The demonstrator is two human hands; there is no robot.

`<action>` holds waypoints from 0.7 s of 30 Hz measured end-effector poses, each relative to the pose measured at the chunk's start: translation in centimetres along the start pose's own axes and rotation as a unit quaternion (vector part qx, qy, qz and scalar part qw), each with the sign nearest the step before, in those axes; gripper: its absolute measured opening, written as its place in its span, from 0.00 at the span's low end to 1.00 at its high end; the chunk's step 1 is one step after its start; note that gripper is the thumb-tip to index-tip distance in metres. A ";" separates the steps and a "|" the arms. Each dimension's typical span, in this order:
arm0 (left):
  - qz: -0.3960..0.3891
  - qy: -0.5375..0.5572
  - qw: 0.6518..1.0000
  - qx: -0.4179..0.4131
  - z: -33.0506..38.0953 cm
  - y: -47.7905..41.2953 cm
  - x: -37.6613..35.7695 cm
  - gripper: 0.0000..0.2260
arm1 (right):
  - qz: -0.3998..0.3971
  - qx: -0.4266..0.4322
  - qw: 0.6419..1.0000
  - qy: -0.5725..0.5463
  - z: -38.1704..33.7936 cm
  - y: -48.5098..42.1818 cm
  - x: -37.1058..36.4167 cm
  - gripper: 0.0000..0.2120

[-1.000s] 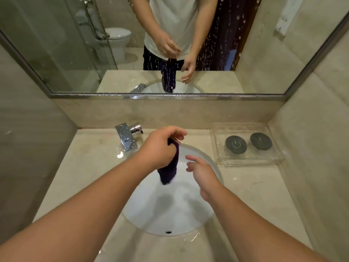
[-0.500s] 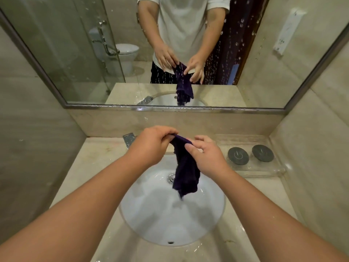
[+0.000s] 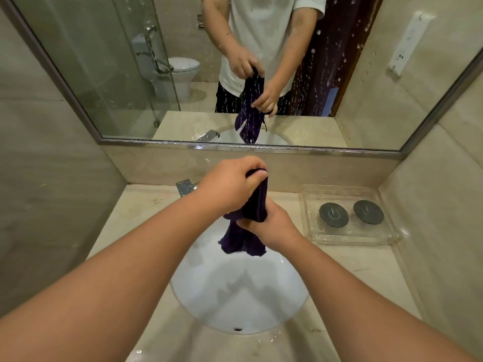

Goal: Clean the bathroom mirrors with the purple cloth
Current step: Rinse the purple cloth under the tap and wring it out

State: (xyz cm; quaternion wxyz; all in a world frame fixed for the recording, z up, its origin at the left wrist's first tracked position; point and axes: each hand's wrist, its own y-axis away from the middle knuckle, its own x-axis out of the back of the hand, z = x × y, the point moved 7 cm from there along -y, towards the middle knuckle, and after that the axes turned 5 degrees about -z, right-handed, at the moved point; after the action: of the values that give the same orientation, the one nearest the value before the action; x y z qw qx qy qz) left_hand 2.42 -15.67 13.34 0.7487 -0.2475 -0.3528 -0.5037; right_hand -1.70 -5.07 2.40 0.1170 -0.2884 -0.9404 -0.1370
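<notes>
1 purple cloth (image 3: 255,202) threads left grip (image 3: 230,184), right grip (image 3: 273,227).

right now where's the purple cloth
In the head view the purple cloth hangs mid-frame over the white sink, gripped at its top by the left hand and lower down by the right hand, right of the tap.

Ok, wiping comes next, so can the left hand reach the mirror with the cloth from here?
Probably yes. The left hand grips the cloth just below the mirror, nothing between them; the right hand, gripping it lower, would have to let go.
</notes>
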 end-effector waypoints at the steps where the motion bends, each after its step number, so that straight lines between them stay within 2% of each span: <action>1: -0.011 0.005 1.000 0.014 -0.6 0.0 0.1 0.05 | 0.014 -0.021 0.999 0.024 0.8 -0.2 0.4 0.14; 4: -0.115 -0.011 0.992 0.056 -2.9 0.4 0.3 0.14 | 0.035 -0.053 0.996 0.070 2.8 -0.5 1.9 0.09; 7: -0.254 -0.089 0.957 0.107 -5.2 1.5 -0.2 0.22 | -0.027 -0.081 0.990 0.108 3.7 -0.6 2.3 0.08; 10: -0.308 -0.155 0.928 0.142 -6.9 2.0 -0.2 0.20 | -0.154 -0.148 0.968 0.129 4.7 -0.1 1.5 0.09; 12: -0.327 -0.186 0.915 0.145 -7.5 2.0 0.0 0.16 | -0.187 -0.150 0.950 0.200 5.1 -0.4 1.6 0.13; 15: -0.325 -0.244 0.901 0.153 -8.5 1.5 0.9 0.13 | -0.111 -0.120 0.951 0.261 4.6 -1.1 3.3 0.17; 18: -0.310 -0.321 0.881 0.155 -9.5 0.9 1.3 0.16 | -0.050 -0.147 0.970 0.190 5.3 -1.2 4.9 0.10; 21: -0.273 -0.334 0.888 0.162 -10.5 0.3 1.7 0.12 | 0.006 -0.181 0.964 0.194 6.2 -1.0 6.3 0.18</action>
State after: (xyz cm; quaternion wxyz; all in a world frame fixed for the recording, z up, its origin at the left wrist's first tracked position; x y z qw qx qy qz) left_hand 6.01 -24.21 8.02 0.4497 -0.1707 -0.7118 -0.5118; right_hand -8.27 -0.63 -1.74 0.2437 -0.2781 -0.8574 -0.3579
